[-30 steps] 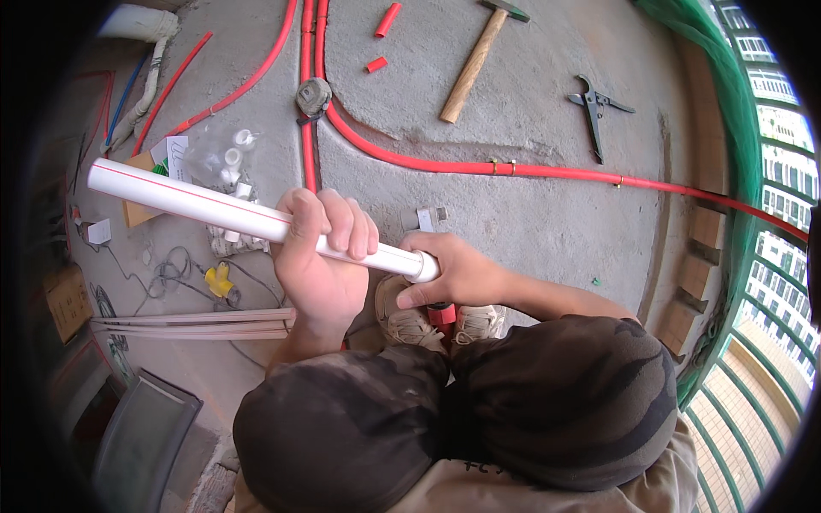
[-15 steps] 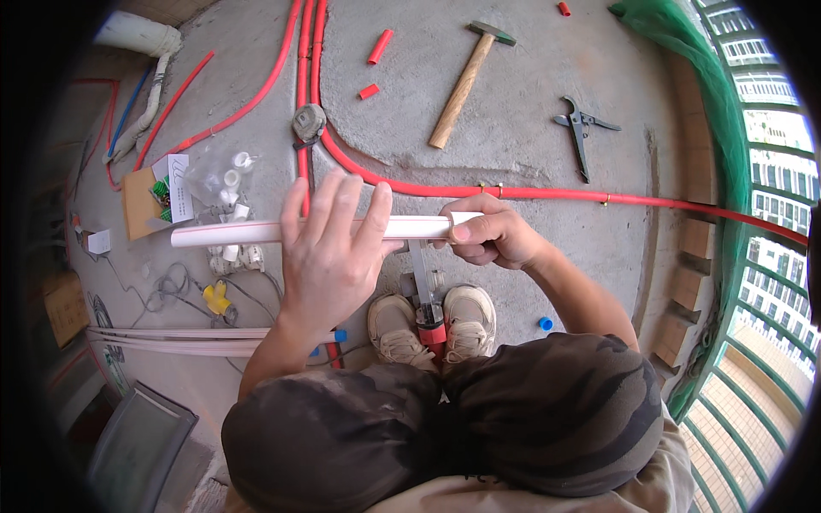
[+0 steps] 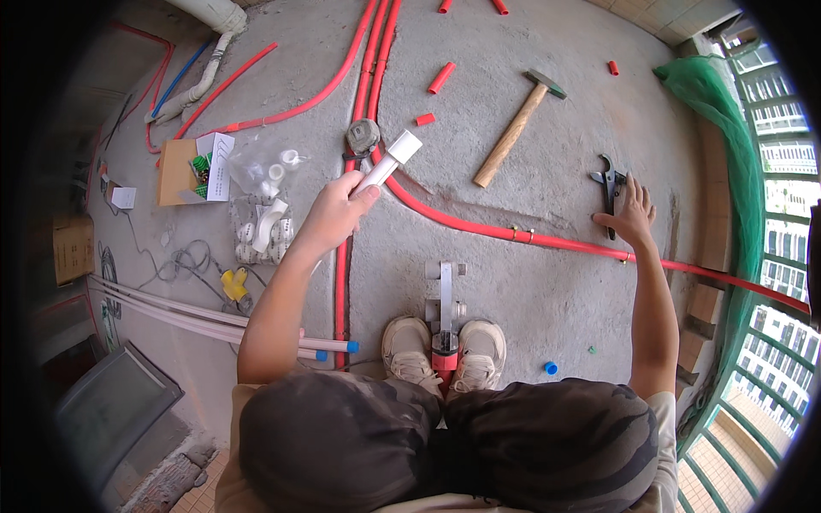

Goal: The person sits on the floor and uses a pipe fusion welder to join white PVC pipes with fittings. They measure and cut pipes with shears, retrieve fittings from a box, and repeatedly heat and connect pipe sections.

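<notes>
My left hand is closed round a white plastic pipe, which points up and to the right. A wider white coupling sits on the pipe's far end. On the right, my right hand reaches down to the dark pipe cutter on the concrete floor. Its thumb and fingers are apart beside the cutter's handles; whether they touch it I cannot tell. Between my shoes stands a pipe fusion welder with a red body and metal heating sockets.
Red conduit crosses the floor, with a tape measure on it. A hammer lies near the cutter. At left are a cardboard box, bagged white fittings, a yellow plug and long white pipes. Green netting hangs at right.
My right hand has let go of the pipe's coupling end and moved right to the cutter. My left hand keeps the pipe, now swung from level to pointing away. The view has shifted.
</notes>
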Demonstrator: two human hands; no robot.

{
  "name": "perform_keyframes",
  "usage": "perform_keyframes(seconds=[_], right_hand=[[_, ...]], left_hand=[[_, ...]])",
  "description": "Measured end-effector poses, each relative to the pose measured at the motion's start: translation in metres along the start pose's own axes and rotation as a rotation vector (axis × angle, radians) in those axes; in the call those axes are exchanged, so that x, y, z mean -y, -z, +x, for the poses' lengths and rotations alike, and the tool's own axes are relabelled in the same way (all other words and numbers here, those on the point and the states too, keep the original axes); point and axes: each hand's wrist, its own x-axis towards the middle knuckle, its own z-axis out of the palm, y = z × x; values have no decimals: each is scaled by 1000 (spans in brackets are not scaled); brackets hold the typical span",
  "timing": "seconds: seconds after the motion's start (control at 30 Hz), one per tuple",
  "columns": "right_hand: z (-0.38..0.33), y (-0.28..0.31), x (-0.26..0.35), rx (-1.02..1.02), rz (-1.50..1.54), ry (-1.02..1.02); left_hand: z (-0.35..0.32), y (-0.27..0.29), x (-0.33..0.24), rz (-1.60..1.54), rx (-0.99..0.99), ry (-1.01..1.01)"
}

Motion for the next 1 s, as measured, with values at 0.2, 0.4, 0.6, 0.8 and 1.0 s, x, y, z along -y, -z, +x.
perform_keyframes(seconds=[0.2,0.4,0.6,0.8,1.0], right_hand=[[20,24,-2,60,-39,105],[4,44,19,130,86,166],[-53,47,176,245,731,310],[-58,35,282,181,911,386],[-50,38,306,198,955,420]], left_hand=[[-8,21,-21,-384,116,88],[1,30,-11,-518,115,33],[49,18,-51,101,-166,-257],[77,4,-115,468,-197,-364],[95,-4,-90,557,-210,-435]])
